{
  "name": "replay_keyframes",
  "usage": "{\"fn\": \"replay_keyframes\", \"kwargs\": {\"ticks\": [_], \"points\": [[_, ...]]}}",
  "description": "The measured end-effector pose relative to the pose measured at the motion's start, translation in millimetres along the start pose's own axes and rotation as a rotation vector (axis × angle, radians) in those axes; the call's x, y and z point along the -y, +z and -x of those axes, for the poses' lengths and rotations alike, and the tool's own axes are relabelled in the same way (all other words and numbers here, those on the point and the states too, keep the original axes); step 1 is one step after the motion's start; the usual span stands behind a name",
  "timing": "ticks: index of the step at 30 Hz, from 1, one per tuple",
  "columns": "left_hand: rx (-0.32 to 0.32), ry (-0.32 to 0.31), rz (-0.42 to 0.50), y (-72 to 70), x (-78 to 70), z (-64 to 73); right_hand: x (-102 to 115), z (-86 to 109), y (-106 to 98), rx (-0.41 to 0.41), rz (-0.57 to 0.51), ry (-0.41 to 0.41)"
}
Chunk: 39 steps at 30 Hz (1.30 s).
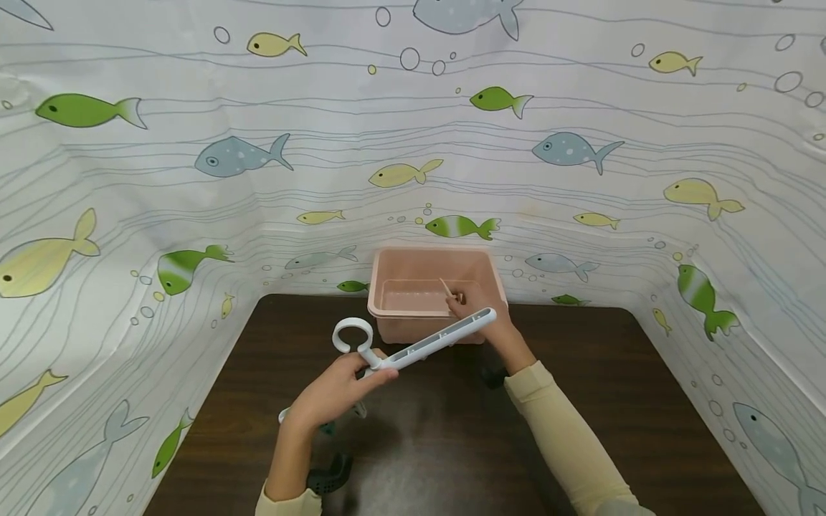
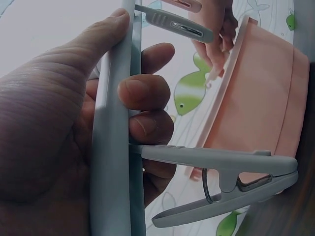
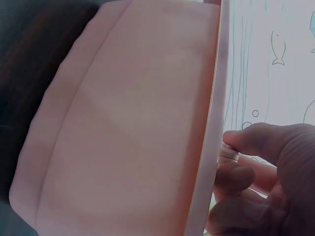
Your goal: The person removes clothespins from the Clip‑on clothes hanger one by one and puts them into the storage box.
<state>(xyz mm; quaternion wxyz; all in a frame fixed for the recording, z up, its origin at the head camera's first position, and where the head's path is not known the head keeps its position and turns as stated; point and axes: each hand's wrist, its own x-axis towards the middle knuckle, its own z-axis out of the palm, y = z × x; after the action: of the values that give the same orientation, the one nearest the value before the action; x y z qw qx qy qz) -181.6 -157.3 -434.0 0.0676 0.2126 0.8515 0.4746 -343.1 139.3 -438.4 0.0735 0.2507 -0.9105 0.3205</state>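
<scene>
My left hand (image 1: pixel 335 390) grips a light grey-blue hanger bar (image 1: pixel 439 340) with an open ring hook (image 1: pixel 353 333) at its near end. Grey clothespins (image 2: pixel 221 167) hang from the bar in the left wrist view, with a pink clothespin (image 2: pixel 184 5) at the top edge. My right hand (image 1: pixel 480 304) is over the front right of a pink plastic basin (image 1: pixel 393 314). Between its thumb and fingers it pinches a small, pale, thin piece (image 1: pixel 446 287), likely a clothespin, though mostly hidden by the fingers. In the right wrist view the basin's wall (image 3: pixel 133 118) fills the middle.
The basin stands at the back of a dark wooden table (image 1: pixel 581 401). A white curtain (image 1: pixel 348 107) printed with fish surrounds the table at the back and both sides. Dark wrist-worn pieces (image 1: pixel 330 474) show beside the forearms.
</scene>
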Motion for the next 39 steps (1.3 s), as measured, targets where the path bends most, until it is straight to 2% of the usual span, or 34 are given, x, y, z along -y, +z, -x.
{"fn": "replay_keyframes", "kwargs": {"ticks": [4,11,22,26,30,32,34,37,39], "points": [[0.01,-0.004,0.006,-1.1,-0.3,0.4,7.1,-5.6,-2.4,0.024,0.072,0.063],[0.024,-0.011,0.013,-0.3,0.4,1.4,15.4,-5.9,-5.6,0.014,0.108,0.147],[0.003,-0.007,-0.002,-4.2,-1.2,2.2,23.5,-1.5,-6.5,-0.037,0.186,0.206],[-0.019,-0.002,-0.004,-4.8,-2.4,2.6,27.9,3.8,-7.7,-0.072,0.17,0.225],[-0.081,0.011,-0.011,-5.3,-4.1,2.6,39.1,16.2,-11.7,-0.163,0.179,0.24],[-0.121,0.018,-0.016,-5.7,-4.9,2.2,46.2,23.8,-14.0,-0.221,0.215,0.228],[-0.149,0.024,-0.011,-6.2,-5.6,1.7,51.1,30.2,-15.1,-0.286,0.255,0.182],[-0.173,0.032,0.006,-6.5,-6.2,1.0,57.4,40.0,-15.8,-0.394,0.3,0.069],[-0.183,0.035,0.017,-6.4,-6.2,1.0,59.2,46.3,-14.7,-0.479,0.289,-0.019]]}}
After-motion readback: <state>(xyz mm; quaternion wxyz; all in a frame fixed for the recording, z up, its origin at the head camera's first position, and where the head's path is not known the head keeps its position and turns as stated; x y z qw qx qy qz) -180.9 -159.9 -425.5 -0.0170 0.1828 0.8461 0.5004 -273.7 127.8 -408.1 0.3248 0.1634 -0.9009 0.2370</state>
